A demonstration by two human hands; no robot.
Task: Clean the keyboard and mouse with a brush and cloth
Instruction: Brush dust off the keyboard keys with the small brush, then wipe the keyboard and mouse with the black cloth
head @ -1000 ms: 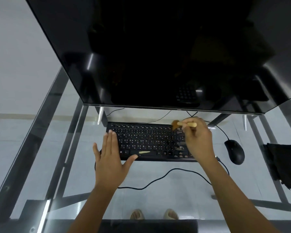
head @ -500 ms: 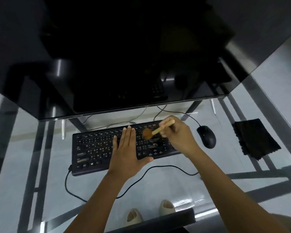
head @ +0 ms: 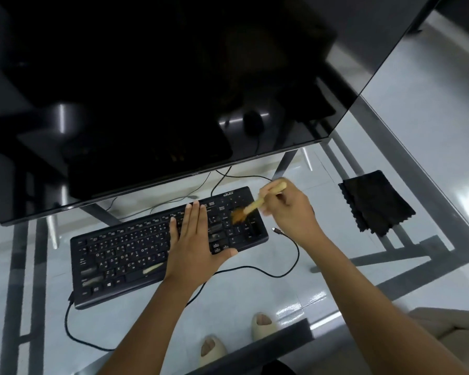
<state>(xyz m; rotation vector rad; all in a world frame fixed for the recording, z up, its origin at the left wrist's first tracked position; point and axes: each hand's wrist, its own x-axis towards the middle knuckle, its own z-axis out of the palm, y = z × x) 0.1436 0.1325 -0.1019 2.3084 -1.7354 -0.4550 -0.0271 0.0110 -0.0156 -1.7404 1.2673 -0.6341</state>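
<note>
We hold our left hand (head: 194,247) flat and spread, palm down on the middle-right keys of the black keyboard (head: 136,250), gripping nothing. The keyboard lies on the glass desk (head: 255,293) with its long axis running from near-left to far-right, its branded corner toward the monitor (head: 160,85). Our right hand (head: 289,212) is closed around the wooden handle of the brush (head: 251,207). The brush slants with its handle end up and to the right and its brown bristles down-left, touching the number-pad keys. The black cloth (head: 375,203) lies folded on the desk well to the right. The mouse is hidden from us.
</note>
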